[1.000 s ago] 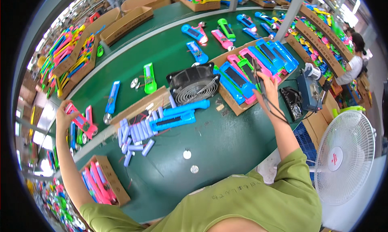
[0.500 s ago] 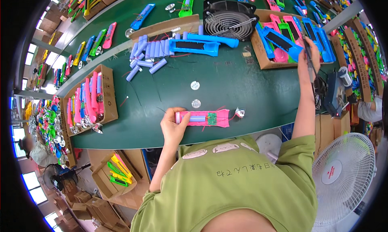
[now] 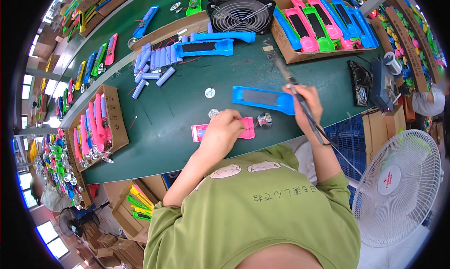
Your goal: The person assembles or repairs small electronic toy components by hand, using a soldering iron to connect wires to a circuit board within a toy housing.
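Observation:
A pink plastic casing (image 3: 247, 133) lies at the near edge of the bench, a purple battery cell partly showing in it. My left hand (image 3: 224, 131) is over the casing's middle, fingers bent and closed; what they pinch is hidden. A shiny lamp reflector (image 3: 265, 120) on wires sits at the casing's right end. My right hand (image 3: 309, 107) is closed round a soldering iron (image 3: 300, 93), its tip pointing up and away. By the right hand's fingers lies a blue casing half (image 3: 258, 98) with a black strip; whether they touch it, I cannot tell.
Cardboard boxes of casings stand at left (image 3: 123, 124) and far right (image 3: 293, 58). Purple battery cells (image 3: 161, 57) are heaped at the back beside a black fan (image 3: 240, 16). A soldering station (image 3: 384, 93) sits at right. The iron's cable trails off the near edge by a white fan (image 3: 391, 182).
My right hand has come from the far right box toward me with the iron; the blue casing half now lies on the bench. My left hand has moved from the pink casing's left end over its middle.

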Action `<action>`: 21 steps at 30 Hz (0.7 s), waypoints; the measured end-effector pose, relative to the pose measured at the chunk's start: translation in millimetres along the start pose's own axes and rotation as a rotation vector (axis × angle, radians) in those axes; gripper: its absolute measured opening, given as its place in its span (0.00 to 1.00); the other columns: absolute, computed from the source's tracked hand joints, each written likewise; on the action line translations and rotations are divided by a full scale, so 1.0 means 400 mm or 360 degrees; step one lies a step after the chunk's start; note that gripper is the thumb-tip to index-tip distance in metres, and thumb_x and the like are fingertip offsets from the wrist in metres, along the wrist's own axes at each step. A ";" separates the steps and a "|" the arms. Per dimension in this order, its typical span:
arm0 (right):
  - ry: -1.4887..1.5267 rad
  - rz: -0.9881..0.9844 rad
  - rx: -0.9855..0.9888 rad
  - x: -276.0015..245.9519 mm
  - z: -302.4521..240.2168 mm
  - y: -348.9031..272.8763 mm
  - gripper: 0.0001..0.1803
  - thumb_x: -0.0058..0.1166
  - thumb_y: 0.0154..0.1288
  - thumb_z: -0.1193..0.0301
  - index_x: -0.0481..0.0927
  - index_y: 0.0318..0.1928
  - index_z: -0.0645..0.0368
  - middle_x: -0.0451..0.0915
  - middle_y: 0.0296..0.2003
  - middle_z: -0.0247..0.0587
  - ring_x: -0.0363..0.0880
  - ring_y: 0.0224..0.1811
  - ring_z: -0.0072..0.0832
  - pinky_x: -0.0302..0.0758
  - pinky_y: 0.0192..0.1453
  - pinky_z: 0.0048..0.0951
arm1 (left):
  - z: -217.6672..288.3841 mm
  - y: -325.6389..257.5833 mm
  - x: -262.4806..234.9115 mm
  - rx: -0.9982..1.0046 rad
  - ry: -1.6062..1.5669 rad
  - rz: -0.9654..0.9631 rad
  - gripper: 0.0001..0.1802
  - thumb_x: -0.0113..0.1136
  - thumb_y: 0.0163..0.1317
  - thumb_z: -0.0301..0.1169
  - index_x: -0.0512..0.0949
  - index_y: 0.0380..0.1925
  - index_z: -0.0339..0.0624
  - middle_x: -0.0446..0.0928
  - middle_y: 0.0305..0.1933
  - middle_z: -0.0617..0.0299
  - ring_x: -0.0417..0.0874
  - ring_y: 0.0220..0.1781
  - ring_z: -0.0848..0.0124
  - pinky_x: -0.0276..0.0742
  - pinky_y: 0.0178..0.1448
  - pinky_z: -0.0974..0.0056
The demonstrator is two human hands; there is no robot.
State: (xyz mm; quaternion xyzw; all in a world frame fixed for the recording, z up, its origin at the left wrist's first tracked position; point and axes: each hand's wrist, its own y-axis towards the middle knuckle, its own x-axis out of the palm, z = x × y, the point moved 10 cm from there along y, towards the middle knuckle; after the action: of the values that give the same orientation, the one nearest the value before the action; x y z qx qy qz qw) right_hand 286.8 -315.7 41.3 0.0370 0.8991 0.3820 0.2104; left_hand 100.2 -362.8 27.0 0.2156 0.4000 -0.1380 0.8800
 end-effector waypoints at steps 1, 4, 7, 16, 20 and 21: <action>0.0043 -0.0141 0.0155 0.027 0.027 -0.015 0.17 0.53 0.52 0.84 0.72 0.43 0.59 0.79 0.34 0.43 0.76 0.36 0.33 0.71 0.40 0.27 | -0.027 -0.011 -0.019 -0.0167 -0.0359 0.0174 0.06 0.59 0.48 0.21 0.76 0.28 0.39 0.72 0.38 0.58 0.73 0.38 0.64 0.69 0.42 0.64; 0.0213 -0.0317 0.0347 0.082 0.052 -0.029 0.16 0.52 0.53 0.81 0.72 0.44 0.57 0.79 0.35 0.41 0.77 0.35 0.33 0.71 0.48 0.32 | -0.160 -0.093 -0.018 -0.0876 -0.1749 0.0916 0.04 0.56 0.53 0.19 0.75 0.30 0.35 0.74 0.38 0.58 0.74 0.37 0.69 0.71 0.44 0.66; 0.0177 -0.0506 0.0145 0.127 0.029 -0.028 0.17 0.54 0.53 0.79 0.72 0.45 0.56 0.80 0.32 0.36 0.77 0.34 0.32 0.66 0.57 0.40 | -0.230 -0.147 -0.041 -0.0951 -0.1994 0.1312 0.06 0.55 0.55 0.19 0.74 0.33 0.32 0.75 0.37 0.58 0.75 0.34 0.72 0.72 0.43 0.67; 0.0377 -0.0382 0.0380 0.104 -0.035 -0.080 0.15 0.60 0.50 0.77 0.76 0.41 0.63 0.78 0.34 0.39 0.78 0.31 0.27 0.72 0.50 0.37 | -0.146 -0.005 -0.102 -0.0522 0.0074 0.0178 0.05 0.61 0.46 0.22 0.79 0.26 0.37 0.74 0.24 0.60 0.75 0.24 0.74 0.69 0.28 0.70; 0.1091 -0.0186 0.1183 0.156 0.034 -0.133 0.12 0.53 0.57 0.79 0.73 0.42 0.68 0.78 0.36 0.44 0.79 0.32 0.25 0.75 0.34 0.21 | -0.154 -0.009 -0.074 -0.0647 -0.0296 -0.0057 0.05 0.59 0.48 0.21 0.79 0.27 0.36 0.73 0.22 0.60 0.75 0.21 0.72 0.68 0.26 0.70; 0.1122 -0.0182 0.1260 0.164 0.043 -0.139 0.11 0.53 0.58 0.79 0.73 0.42 0.68 0.78 0.36 0.44 0.80 0.32 0.24 0.74 0.31 0.19 | -0.152 -0.011 -0.082 -0.0648 -0.0298 -0.0060 0.05 0.59 0.48 0.21 0.79 0.27 0.36 0.73 0.22 0.60 0.75 0.21 0.72 0.68 0.26 0.70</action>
State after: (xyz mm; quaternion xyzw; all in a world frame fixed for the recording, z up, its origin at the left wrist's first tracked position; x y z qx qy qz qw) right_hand 239.5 -328.3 -31.5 -0.0660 0.9912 -0.0093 -0.1141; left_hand 38.1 -334.6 15.0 0.0123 0.3402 -0.0902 0.9359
